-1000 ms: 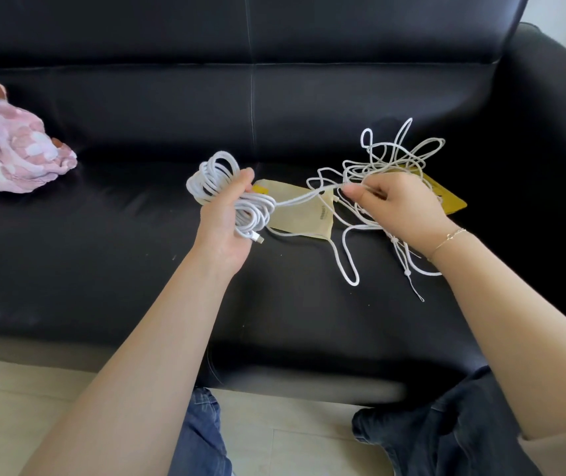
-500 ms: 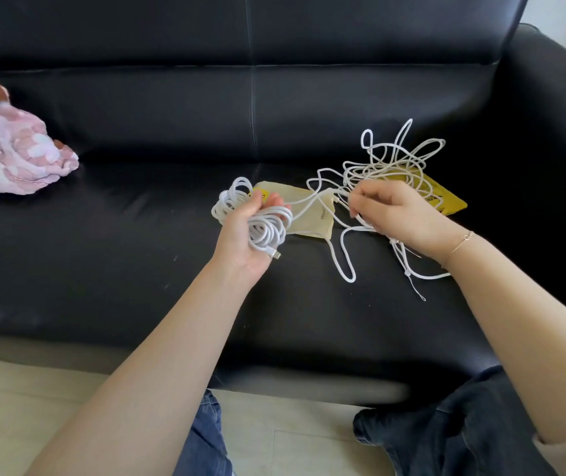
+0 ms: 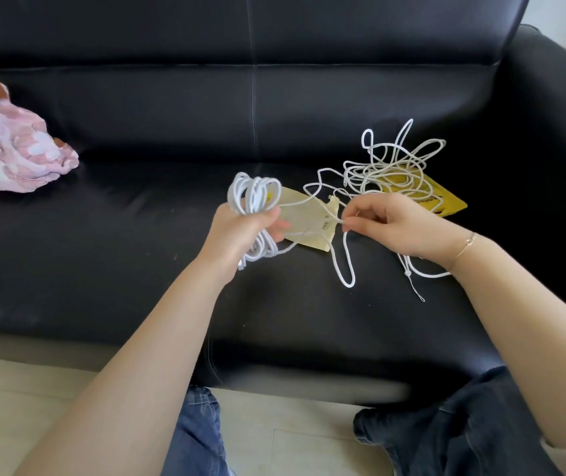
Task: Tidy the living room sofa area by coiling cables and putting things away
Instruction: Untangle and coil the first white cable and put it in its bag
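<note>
My left hand (image 3: 240, 231) grips a coil of white cable (image 3: 252, 197) held above the black sofa seat (image 3: 120, 242). A loose strand runs from the coil to my right hand (image 3: 395, 225), which pinches it between thumb and fingers. Behind my right hand a tangled heap of the same white cable (image 3: 388, 166) lies on the seat, with one loop (image 3: 343, 266) trailing toward the front edge. A beige pouch (image 3: 309, 221) lies flat between my hands, and a yellow packet (image 3: 443, 201) sits under the tangle.
A crumpled pink and white cloth (image 3: 10, 149) lies at the sofa's left end. The sofa arm (image 3: 556, 132) rises on the right. My knees in jeans (image 3: 446, 434) and pale floor tiles (image 3: 16, 400) are below the seat's front edge.
My left hand has carried the coil to the right, toward my right hand, and turned it upright. My right hand has shifted its pinch along the loose strand.
</note>
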A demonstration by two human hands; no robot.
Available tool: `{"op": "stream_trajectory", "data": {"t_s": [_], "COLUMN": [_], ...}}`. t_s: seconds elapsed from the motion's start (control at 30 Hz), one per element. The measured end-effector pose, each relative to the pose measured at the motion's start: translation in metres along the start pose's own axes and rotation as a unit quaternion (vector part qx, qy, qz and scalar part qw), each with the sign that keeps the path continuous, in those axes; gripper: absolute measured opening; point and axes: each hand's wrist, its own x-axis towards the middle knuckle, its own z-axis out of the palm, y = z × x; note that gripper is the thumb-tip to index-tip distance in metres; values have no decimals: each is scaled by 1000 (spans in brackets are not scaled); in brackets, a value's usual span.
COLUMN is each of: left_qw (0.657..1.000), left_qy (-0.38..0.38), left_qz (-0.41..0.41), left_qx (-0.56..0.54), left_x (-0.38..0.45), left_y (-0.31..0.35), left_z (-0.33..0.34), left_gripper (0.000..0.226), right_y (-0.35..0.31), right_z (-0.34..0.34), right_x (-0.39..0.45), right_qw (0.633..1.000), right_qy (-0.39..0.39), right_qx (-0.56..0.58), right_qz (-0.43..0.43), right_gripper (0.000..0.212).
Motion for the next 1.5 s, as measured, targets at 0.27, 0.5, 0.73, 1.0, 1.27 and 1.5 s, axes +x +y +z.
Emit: {"op": "stream_trajectory", "data": {"t_s": [0.27, 0.5, 0.73, 1.0, 1.27, 1.5], "left_qw": [995, 972, 933, 973, 970, 920], "left_qy": [-94, -189, -125, -149, -187, -195], "left_qz": [-7, -50, -144, -177, -101, -218], "left_qx": [17, -127, -307, -21, 115, -260], "left_x": [-2, -13, -11, -4, -8, -6], "left_y": [-4, 2, 8, -3, -6, 7], "left_z": [22, 30, 25, 32, 35, 19], "left_gripper": [40, 13, 11, 30, 26, 21], "right_y": [1, 4, 0, -11, -10, 6], "right_z": [7, 4, 14, 26, 29, 10], "right_x": [7, 6, 6, 4, 8, 7], "right_qw": [996, 990, 987, 935, 935, 985], "right_qy": [36, 106, 141, 239, 260, 162], "right_qx": [44, 37, -31, -138, -167, -64], "right_qz": [-65, -83, -71, -221, -173, -11], "right_gripper": [16, 19, 30, 34, 39, 43]}}
